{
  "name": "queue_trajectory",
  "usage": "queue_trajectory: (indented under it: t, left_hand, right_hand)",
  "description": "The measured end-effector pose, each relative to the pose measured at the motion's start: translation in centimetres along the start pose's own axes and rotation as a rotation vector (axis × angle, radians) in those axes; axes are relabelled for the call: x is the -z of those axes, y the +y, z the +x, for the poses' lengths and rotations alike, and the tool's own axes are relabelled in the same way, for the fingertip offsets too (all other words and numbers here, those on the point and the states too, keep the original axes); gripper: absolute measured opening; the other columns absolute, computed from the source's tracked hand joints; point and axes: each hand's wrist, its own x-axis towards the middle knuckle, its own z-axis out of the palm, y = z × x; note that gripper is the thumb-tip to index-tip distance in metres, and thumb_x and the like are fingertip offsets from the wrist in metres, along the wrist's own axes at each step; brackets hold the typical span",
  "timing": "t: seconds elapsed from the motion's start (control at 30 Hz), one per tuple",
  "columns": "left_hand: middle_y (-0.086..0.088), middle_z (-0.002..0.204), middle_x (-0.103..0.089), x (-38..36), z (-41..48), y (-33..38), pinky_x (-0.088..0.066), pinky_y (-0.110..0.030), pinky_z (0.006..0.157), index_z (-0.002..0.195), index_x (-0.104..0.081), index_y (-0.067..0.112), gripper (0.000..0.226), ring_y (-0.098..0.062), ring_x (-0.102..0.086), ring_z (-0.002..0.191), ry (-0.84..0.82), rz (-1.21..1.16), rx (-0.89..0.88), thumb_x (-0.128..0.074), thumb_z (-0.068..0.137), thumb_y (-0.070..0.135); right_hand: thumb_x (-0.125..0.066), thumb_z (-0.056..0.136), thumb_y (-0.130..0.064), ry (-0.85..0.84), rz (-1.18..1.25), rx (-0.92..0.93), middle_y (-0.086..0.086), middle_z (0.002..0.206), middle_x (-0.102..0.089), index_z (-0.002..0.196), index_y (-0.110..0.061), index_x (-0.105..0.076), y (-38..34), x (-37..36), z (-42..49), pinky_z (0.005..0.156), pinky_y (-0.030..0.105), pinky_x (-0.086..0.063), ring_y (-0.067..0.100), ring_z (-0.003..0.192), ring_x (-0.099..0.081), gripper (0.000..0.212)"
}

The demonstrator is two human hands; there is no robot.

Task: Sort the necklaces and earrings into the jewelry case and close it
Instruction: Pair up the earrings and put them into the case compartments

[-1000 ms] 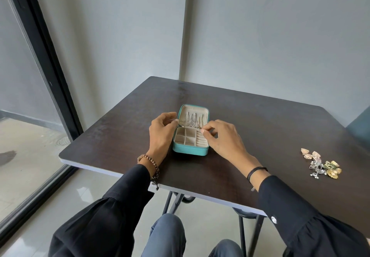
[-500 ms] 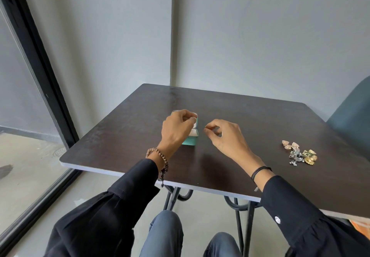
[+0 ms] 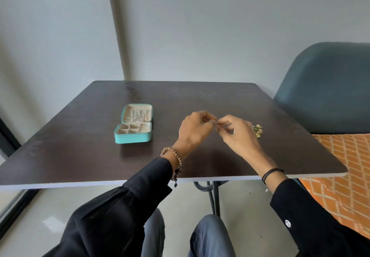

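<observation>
The teal jewelry case (image 3: 132, 137) lies open on the left of the dark table (image 3: 200, 98). Its cream lid holds thin chains, and the divided base compartments face up. My left hand (image 3: 195, 130) and my right hand (image 3: 238, 134) hover right of the case, their pinched fingertips meeting. Anything between the fingertips is too small to make out. A small pile of gold and silver jewelry (image 3: 258, 130) lies just behind my right hand, partly hidden by it.
A teal chair (image 3: 328, 88) stands at the table's right side. An orange patterned surface (image 3: 344, 168) lies beyond the right edge. Grey walls close off the back. The table's front edge runs just under my wrists.
Both hands left the case and moved right toward the jewelry pile, fingertips now meeting. The case, half folded a moment ago, lies open. The view has swung right.
</observation>
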Motion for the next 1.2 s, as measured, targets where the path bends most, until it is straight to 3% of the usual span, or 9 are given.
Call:
queue_trajectory:
  t: [0.2, 0.33, 0.43, 0.53, 0.63, 0.77, 0.87, 1.0, 1.2]
  left_hand:
    - [0.004, 0.114, -0.073, -6.1, 1.1, 1.6, -0.051, -0.037, 0.098, 0.103, -0.075, 0.028, 0.017, -0.019, -0.065, 0.109, -0.159, 0.085, -0.086, -0.062, 0.092, 0.029]
    - [0.003, 0.132, -0.064, -9.1, 2.3, 2.1, -0.044, -0.039, 0.104, 0.117, -0.071, 0.026, 0.027, -0.022, -0.057, 0.122, -0.204, 0.200, -0.173, -0.062, 0.092, 0.026]
    - [0.004, 0.148, -0.052, -10.7, 3.1, 1.6, -0.037, -0.047, 0.111, 0.134, -0.061, 0.030, 0.039, -0.024, -0.046, 0.135, -0.238, 0.300, -0.256, -0.057, 0.095, 0.029]
    - [0.006, 0.162, -0.032, -11.5, 3.6, 0.7, -0.025, -0.048, 0.115, 0.145, -0.048, 0.036, 0.046, -0.022, -0.028, 0.147, -0.306, 0.394, -0.297, -0.052, 0.100, 0.038]
    - [0.007, 0.164, -0.025, -11.5, 3.9, -0.6, -0.020, -0.044, 0.117, 0.147, -0.047, 0.036, 0.046, -0.019, -0.022, 0.150, -0.317, 0.468, -0.329, -0.048, 0.101, 0.044]
    - [0.008, 0.163, -0.027, -10.9, 4.4, -2.4, -0.021, -0.039, 0.117, 0.146, -0.048, 0.034, 0.046, -0.016, -0.024, 0.150, -0.253, 0.503, -0.368, -0.045, 0.102, 0.046]
    - [0.009, 0.161, -0.032, -10.6, 4.7, -3.0, -0.023, -0.036, 0.115, 0.143, -0.051, 0.029, 0.044, -0.014, -0.030, 0.146, -0.195, 0.464, -0.359, -0.047, 0.102, 0.043]
    - [0.007, 0.159, -0.036, -10.7, 4.8, -2.9, -0.023, -0.033, 0.113, 0.142, -0.053, 0.024, 0.044, -0.013, -0.033, 0.144, -0.155, 0.468, -0.352, -0.047, 0.102, 0.041]
    - [0.006, 0.157, -0.041, -10.7, 4.7, -3.0, -0.027, -0.035, 0.112, 0.140, -0.054, 0.022, 0.043, -0.015, -0.035, 0.142, -0.133, 0.471, -0.348, -0.050, 0.100, 0.039]
  right_hand:
    - [-0.075, 0.087, -0.013, 0.065, -0.067, -0.117, -0.006, 0.096, -0.076, 0.106, -0.019, -0.075, 4.8, 3.4, -0.4, 0.082, 0.026, -0.059, 0.007, 0.081, -0.069, 0.020]
    - [-0.077, 0.084, -0.012, 0.095, -0.120, -0.203, -0.002, 0.106, -0.071, 0.107, -0.019, -0.073, 7.6, 4.9, -0.3, 0.085, 0.029, -0.056, 0.010, 0.090, -0.067, 0.025]
    - [-0.078, 0.086, -0.017, 0.082, -0.153, -0.236, 0.001, 0.114, -0.067, 0.116, -0.016, -0.070, 9.6, 5.2, -0.4, 0.084, 0.024, -0.049, 0.014, 0.097, -0.065, 0.031]
    - [-0.077, 0.087, -0.024, 0.038, -0.187, -0.260, 0.003, 0.121, -0.066, 0.124, -0.016, -0.069, 11.0, 4.6, -0.5, 0.094, 0.032, -0.049, 0.022, 0.110, -0.062, 0.038]
    - [-0.075, 0.087, -0.026, 0.037, -0.155, -0.265, 0.000, 0.121, -0.066, 0.120, -0.019, -0.072, 11.5, 4.0, -0.6, 0.097, 0.032, -0.046, 0.021, 0.113, -0.061, 0.033]
    - [-0.074, 0.085, -0.020, 0.072, -0.048, -0.247, -0.008, 0.110, -0.069, 0.099, -0.026, -0.077, 11.8, 3.4, -0.6, 0.091, 0.031, -0.050, 0.013, 0.106, -0.063, 0.016]
    - [-0.072, 0.085, -0.011, 0.162, 0.060, -0.269, -0.009, 0.103, -0.070, 0.091, -0.024, -0.075, 12.0, 3.3, -0.5, 0.074, 0.009, -0.047, 0.003, 0.096, -0.066, 0.014]
    - [-0.070, 0.088, -0.010, 0.244, 0.093, -0.313, -0.002, 0.107, -0.069, 0.102, -0.016, -0.072, 12.7, 3.5, 0.2, 0.071, 0.002, -0.045, 0.000, 0.092, -0.065, 0.016]
    - [-0.059, 0.094, -0.004, 0.205, -0.039, -0.265, 0.000, 0.121, -0.061, 0.123, -0.015, -0.070, 13.1, 3.0, 1.1, 0.077, 0.003, -0.041, 0.008, 0.096, -0.063, 0.033]
